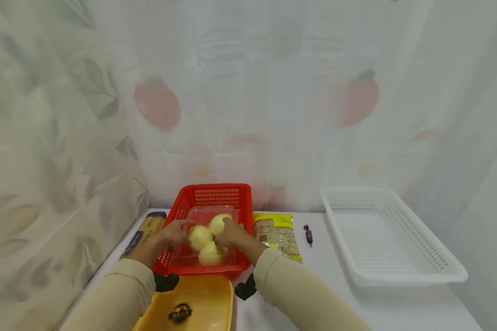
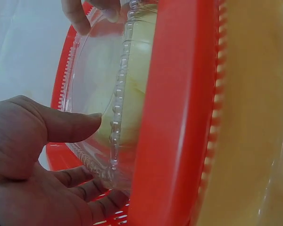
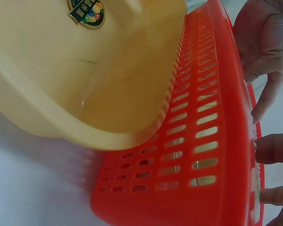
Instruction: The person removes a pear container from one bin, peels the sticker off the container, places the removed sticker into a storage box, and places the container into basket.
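A clear plastic box with several pale, peeled-looking onions inside sits within a red perforated basket. My left hand holds the box's left side, its thumb lying on the clear top and the other fingers down between box and basket wall. Across from it, my right hand holds the right side, fingertips spread over the edge and top; part of its grip is hidden. In the right wrist view the basket rim covers most of the box.
A yellow plastic basin with a round logo stands in front of the red basket. On the left lies a tan packet. To the right are a yellow-topped bag of grain, a purple wrapped candy and a white perforated basket.
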Action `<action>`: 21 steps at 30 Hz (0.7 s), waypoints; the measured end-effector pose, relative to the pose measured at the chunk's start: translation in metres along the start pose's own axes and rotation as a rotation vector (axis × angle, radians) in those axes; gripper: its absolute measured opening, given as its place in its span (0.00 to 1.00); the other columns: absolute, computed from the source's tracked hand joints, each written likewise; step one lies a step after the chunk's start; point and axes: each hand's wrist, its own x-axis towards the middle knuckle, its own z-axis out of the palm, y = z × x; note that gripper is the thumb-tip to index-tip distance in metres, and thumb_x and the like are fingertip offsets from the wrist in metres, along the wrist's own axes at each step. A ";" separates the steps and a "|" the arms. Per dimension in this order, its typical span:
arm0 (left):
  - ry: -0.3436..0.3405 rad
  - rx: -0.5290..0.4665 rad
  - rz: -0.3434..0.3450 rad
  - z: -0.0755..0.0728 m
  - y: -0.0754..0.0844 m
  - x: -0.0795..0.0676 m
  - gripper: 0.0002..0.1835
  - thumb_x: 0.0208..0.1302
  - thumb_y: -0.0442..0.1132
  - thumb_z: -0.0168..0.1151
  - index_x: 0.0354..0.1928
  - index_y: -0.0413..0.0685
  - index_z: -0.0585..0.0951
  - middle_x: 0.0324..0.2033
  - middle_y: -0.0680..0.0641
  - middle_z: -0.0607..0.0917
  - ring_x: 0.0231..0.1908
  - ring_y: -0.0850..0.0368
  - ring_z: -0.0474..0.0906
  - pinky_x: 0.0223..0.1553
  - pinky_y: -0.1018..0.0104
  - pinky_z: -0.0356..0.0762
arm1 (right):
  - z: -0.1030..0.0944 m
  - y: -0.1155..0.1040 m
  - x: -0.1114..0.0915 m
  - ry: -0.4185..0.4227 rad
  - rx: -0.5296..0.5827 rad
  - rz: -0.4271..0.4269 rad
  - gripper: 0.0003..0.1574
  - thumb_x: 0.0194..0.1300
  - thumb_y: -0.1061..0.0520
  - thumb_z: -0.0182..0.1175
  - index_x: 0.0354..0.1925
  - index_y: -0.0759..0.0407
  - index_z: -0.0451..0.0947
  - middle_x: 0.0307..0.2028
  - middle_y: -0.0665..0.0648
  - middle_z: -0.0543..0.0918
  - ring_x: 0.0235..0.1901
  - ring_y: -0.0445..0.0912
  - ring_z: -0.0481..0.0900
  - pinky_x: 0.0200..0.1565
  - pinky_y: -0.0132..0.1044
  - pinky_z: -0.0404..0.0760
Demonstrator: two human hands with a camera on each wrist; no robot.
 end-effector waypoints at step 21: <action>-0.038 0.124 0.064 -0.007 0.007 -0.014 0.38 0.62 0.42 0.66 0.71 0.41 0.62 0.62 0.30 0.66 0.52 0.36 0.70 0.37 0.44 0.80 | -0.015 0.000 -0.016 -0.087 0.077 -0.019 0.47 0.54 0.53 0.70 0.69 0.62 0.63 0.60 0.62 0.73 0.55 0.57 0.72 0.55 0.52 0.73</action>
